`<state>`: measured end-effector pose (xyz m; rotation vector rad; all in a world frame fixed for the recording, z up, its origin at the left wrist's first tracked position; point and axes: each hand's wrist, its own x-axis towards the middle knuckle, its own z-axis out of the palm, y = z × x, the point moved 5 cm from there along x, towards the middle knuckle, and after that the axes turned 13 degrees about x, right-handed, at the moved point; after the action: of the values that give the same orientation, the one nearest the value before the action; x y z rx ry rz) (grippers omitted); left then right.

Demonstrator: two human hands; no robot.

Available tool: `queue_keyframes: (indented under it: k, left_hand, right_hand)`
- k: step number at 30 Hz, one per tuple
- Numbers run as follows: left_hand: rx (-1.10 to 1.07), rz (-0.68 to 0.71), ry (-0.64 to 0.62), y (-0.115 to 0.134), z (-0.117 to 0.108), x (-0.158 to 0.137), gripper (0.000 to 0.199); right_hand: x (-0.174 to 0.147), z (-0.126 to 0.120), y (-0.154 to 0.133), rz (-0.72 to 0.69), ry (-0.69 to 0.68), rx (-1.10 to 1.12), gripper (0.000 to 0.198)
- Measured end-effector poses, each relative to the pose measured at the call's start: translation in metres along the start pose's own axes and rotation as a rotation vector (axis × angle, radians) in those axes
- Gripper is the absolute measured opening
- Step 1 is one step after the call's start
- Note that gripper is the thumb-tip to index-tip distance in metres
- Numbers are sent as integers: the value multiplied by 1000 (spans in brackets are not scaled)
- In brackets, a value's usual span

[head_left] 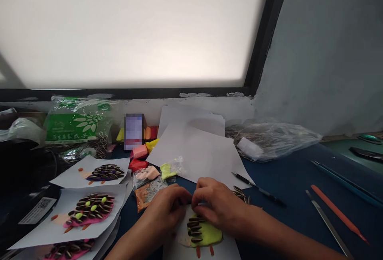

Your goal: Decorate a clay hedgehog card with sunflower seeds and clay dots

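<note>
A sheet of paper [172,248] lies in front of me with a hedgehog-like clay figure on it. Its yellow-green clay body [213,234] carries a column of striped sunflower seeds [195,229], and two orange-brown clay legs [212,251] stick out below. My right hand [214,200] rests over the body's upper edge, its fingers bent into a pinch. Close by, my left hand [170,206] is curled at the figure's upper left, fingertips near those of the right. Whatever either hand pinches is hidden. Loose sunflower seeds [239,193] lie behind my right wrist.
Finished-looking hedgehog sheets [110,196] are stacked at left. Behind are a green seed bag [67,122], a phone [133,130], clay packets [140,152] and blank paper [194,152]. A pen [260,188], an orange tool [338,212] and tweezers [329,224] lie right.
</note>
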<state>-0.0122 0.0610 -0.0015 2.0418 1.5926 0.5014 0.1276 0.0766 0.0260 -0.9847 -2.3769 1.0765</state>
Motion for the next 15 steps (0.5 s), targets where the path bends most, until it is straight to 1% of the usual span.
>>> queue_keyframes:
  k: [6,12,15]
  left_hand:
    - [29,-20,-23,2,-2,2,30]
    - [54,-66,-56,3,-3,2,27]
    - [56,-59,-49,4,-3,2,26]
  right_hand:
    - [8,-6,-8,18,-85,-66,12]
    - [17,-8,-19,5,-273,-181,19]
    - [19,-6,-22,-10,-314,-238,22]
